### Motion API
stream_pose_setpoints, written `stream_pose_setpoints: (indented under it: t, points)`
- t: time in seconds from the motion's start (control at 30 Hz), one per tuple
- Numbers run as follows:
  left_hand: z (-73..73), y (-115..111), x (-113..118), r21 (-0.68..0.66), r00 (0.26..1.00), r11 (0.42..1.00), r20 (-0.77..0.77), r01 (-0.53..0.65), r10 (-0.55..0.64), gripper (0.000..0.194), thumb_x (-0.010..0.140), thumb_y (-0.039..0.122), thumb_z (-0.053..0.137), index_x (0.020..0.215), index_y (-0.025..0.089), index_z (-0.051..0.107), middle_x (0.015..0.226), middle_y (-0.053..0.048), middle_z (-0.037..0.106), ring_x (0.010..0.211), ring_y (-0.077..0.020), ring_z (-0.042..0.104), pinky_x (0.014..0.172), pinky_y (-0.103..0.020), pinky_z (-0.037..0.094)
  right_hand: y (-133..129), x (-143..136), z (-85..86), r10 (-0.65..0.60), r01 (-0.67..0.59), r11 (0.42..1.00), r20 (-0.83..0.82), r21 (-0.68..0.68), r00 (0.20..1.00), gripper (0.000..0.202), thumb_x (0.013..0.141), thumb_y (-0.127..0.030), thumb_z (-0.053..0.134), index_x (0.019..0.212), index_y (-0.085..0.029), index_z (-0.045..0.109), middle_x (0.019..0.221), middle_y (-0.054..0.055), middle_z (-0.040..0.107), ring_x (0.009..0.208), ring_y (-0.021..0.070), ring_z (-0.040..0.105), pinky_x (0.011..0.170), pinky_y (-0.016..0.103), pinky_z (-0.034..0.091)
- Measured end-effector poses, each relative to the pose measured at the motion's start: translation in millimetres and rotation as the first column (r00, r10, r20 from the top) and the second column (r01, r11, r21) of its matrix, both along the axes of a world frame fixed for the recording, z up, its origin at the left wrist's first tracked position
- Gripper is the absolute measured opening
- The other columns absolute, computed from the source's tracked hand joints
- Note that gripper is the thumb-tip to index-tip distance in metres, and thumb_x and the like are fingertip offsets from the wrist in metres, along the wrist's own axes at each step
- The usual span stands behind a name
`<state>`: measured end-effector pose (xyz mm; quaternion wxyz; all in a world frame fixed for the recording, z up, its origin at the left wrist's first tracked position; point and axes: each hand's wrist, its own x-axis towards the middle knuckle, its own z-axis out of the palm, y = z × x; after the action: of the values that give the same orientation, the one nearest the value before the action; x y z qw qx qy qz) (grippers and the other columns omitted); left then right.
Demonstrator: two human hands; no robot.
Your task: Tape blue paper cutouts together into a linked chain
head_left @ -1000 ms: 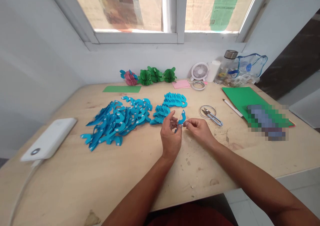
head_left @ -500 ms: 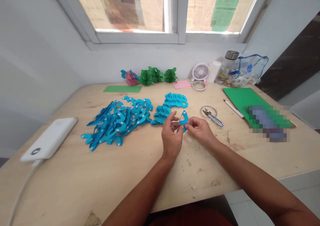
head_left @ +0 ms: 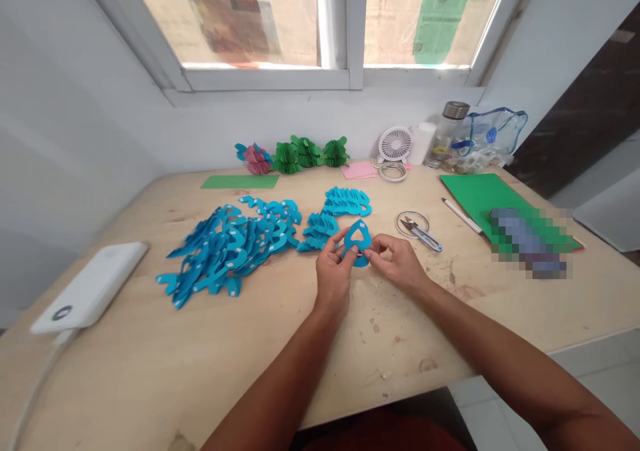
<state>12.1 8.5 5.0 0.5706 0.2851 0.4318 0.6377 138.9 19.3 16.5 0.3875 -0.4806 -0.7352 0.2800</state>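
Note:
Between my two hands is a blue paper cutout with a rounded opening in its middle and a small white patch near its top. My left hand pinches its left side, thumb in front. On the right edge, the thumb and fingertips of my right hand are closed on the same cutout. Just behind it lie two small stacks of folded blue paper pieces, a nearer stack and a farther stack. A large loose pile of blue cutouts with white patches spreads to the left.
Thread snips lie over a thin ring to the right. Beyond are a pencil, a green sheet and a blurred-out object. A white power bank sits left. Paper figures, a fan and a bottle line the back.
The blue cutout has turned from edge-on to face me, showing its opening. My left fingers have closed in on it, with the thumb now in front. The view has shifted slightly.

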Motion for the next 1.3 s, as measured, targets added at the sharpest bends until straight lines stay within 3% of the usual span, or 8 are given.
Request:
stream_pose_setpoints:
  t: [0.17,0.3,0.5,0.67,0.97,1.17,1.3]
  points:
    - [6.7,0,-6,-0.07,0.944,0.982,0.293,0.175,-0.148,0.028,0.06,0.015,0.073,0.086,0.015,0.062,0.077,-0.002,0.068,0.069,-0.0126,0.063,0.068,-0.024,0.048,0,4,6.0,-0.079,0.086,0.994,-0.103,0.063,0.991,0.017,0.08,-0.025,0.051,0.068,-0.018,0.06,0.069,0.002,0.063,0.065,0.0131,0.055,0.064,0.024,0.042]
    - [10.1,-2,-9,-0.066,0.887,0.959,0.402,0.274,-0.226,0.021,0.063,0.014,0.071,0.082,0.015,0.061,0.076,-0.003,0.068,0.067,-0.012,0.063,0.069,-0.025,0.048,3,8,5.5,-0.135,0.144,0.988,-0.142,0.049,0.981,0.016,0.081,-0.025,0.05,0.072,-0.017,0.061,0.07,0.002,0.065,0.067,0.0135,0.056,0.064,0.025,0.043]
    - [9.4,-3,-9,-0.037,0.867,0.936,0.392,0.349,-0.308,0.016,0.066,0.017,0.068,0.081,0.013,0.063,0.073,-0.004,0.067,0.065,-0.0126,0.062,0.065,-0.025,0.047,3,6,3.5,-0.086,0.097,0.994,-0.165,0.059,0.983,0.013,0.08,-0.022,0.052,0.08,-0.017,0.064,0.077,0.003,0.066,0.069,0.0133,0.057,0.065,0.026,0.044]
    - [7.2,-4,-6,-0.031,0.874,0.933,0.364,0.358,-0.323,0.017,0.065,0.017,0.069,0.08,0.011,0.066,0.071,-0.004,0.066,0.062,-0.0109,0.058,0.059,-0.023,0.044,2,6,3.2,-0.029,0.047,0.98,-0.091,0.193,0.995,0.012,0.08,-0.02,0.054,0.085,-0.017,0.064,0.078,0.004,0.065,0.069,0.0138,0.057,0.065,0.027,0.045]
    - [3.7,-4,0,-0.028,0.894,0.949,0.344,0.315,-0.287,0.018,0.065,0.021,0.071,0.081,0.013,0.067,0.077,-0.004,0.065,0.066,-0.0124,0.058,0.057,-0.024,0.043,6,9,-0.9,-0.118,0.001,0.849,0.189,0.528,0.975,0.011,0.082,-0.015,0.052,0.085,-0.019,0.063,0.081,0.006,0.066,0.077,0.018,0.057,0.068,0.031,0.044]
    - [3.5,-5,2,0.006,0.863,0.932,0.375,0.363,-0.339,0.026,0.066,0.019,0.07,0.091,0.013,0.067,0.077,-0.004,0.063,0.072,-0.0146,0.059,0.06,-0.026,0.046,8,12,-1.1,-0.22,-0.009,0.784,0.291,0.621,0.931,0.015,0.083,-0.013,0.051,0.077,-0.018,0.064,0.077,0.005,0.067,0.071,0.0175,0.054,0.066,0.032,0.039]
    - [4.1,-6,3,0.007,0.852,0.931,0.401,0.365,-0.337,0.022,0.066,0.017,0.07,0.087,0.013,0.066,0.079,-0.005,0.063,0.076,-0.0155,0.059,0.061,-0.026,0.047,9,13,-1.2,-0.241,-0.017,0.775,0.32,0.632,0.916,0.017,0.084,-0.014,0.05,0.074,-0.017,0.063,0.073,0.005,0.065,0.069,0.0168,0.052,0.065,0.031,0.037]
